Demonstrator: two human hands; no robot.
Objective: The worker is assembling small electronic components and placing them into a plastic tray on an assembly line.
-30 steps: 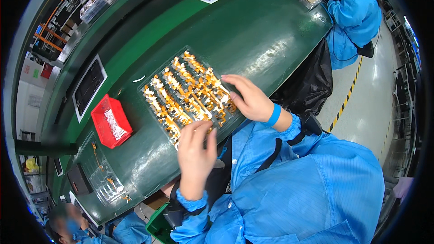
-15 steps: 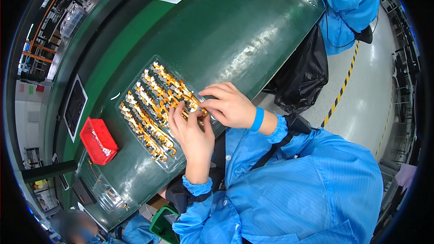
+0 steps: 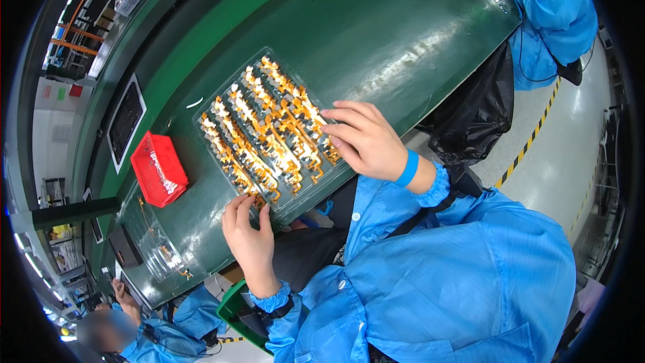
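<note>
A clear plastic tray (image 3: 271,52) on the green table holds several rows of orange flexible circuit strips (image 3: 265,131) with white and silvery parts. At its near left corner is my left hand (image 3: 250,238), fingers curved and thumb apart, the fingertips at the tray's edge by the strip ends. My right hand (image 3: 368,140) lies along the right side of the tray, its fingers stretched out and their tips at the edge next to the outermost row. Neither hand shows anything lifted in it. A blue band (image 3: 407,167) circles the right wrist.
A red bin (image 3: 176,167) with small white pieces stands left of the tray. Another clear tray (image 3: 160,255) lies beyond it at the lower left. A black bag (image 3: 474,114) hangs at the table's right edge. Co-workers in blue (image 3: 561,20) sit at both ends.
My left hand has left the strips in the middle and moved to the tray's near left corner. My right hand has stayed at the right edge. The view has shifted.
</note>
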